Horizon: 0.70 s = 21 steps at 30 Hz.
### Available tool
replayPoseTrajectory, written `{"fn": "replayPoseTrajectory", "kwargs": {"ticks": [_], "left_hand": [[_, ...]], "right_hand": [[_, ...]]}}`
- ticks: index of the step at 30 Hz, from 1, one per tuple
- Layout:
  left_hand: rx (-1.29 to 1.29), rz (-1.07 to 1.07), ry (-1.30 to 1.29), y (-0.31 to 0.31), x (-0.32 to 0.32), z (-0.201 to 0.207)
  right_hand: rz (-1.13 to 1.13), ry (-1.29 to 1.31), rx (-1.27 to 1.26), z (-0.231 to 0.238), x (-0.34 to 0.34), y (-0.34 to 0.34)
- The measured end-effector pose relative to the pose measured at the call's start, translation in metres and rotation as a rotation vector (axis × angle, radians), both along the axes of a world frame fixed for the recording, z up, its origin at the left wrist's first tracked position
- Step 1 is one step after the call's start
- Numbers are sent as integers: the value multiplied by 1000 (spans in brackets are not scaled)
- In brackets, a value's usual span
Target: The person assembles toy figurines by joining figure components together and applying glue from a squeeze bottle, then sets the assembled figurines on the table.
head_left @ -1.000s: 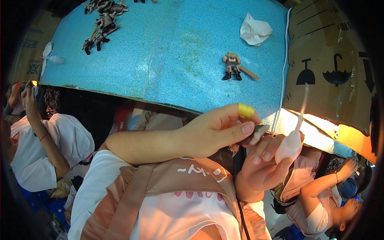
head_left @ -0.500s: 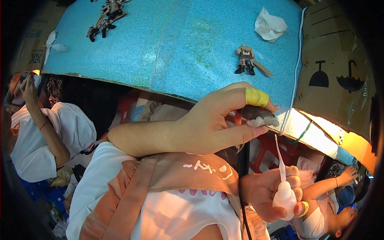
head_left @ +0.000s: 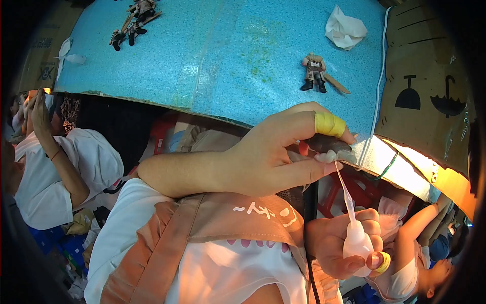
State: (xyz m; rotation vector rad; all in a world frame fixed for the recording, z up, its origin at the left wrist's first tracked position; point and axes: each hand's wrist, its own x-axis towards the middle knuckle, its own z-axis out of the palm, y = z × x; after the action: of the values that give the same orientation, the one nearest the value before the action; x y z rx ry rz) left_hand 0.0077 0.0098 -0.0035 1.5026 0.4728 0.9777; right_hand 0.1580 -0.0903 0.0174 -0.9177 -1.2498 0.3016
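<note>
My left hand [head_left: 283,149] is closed, pinching a small dark piece with a pale, lumpy edge [head_left: 331,147] between thumb and fingers. Yellow tape wraps one of its fingers, and part of the piece is hidden by the hand. Lower right, my right hand [head_left: 329,248] grips a small white squeeze bottle [head_left: 357,243] with its long thin nozzle pointing up. The nozzle's tip is at the pale edge, close to my left thumb; whether it touches I cannot tell. Yellow tape also circles a digit of my right hand.
On the blue tabletop [head_left: 217,61] lie a toy figure [head_left: 314,71], crumpled white tissue [head_left: 346,28] and several more figures [head_left: 139,20]. Another white bottle [head_left: 76,59] lies at the far left. A white cord [head_left: 380,76] runs beside a cardboard box [head_left: 425,66]. Other people sit at both sides.
My right hand has tilted the squeeze bottle, bringing the nozzle tip up and left to the piece's pale edge. My left hand has barely moved and keeps its pinch.
</note>
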Motion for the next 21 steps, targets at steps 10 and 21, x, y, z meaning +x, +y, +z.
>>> {"fn": "replayPoseTrajectory", "kwargs": {"ticks": [10,21], "left_hand": [[14,3,8,1,-1,-1],[27,-22,55,2,-2,1]], "right_hand": [[0,-32,-61,1,-1,-1],[-20,-4,-16,-3,1,0]]}}
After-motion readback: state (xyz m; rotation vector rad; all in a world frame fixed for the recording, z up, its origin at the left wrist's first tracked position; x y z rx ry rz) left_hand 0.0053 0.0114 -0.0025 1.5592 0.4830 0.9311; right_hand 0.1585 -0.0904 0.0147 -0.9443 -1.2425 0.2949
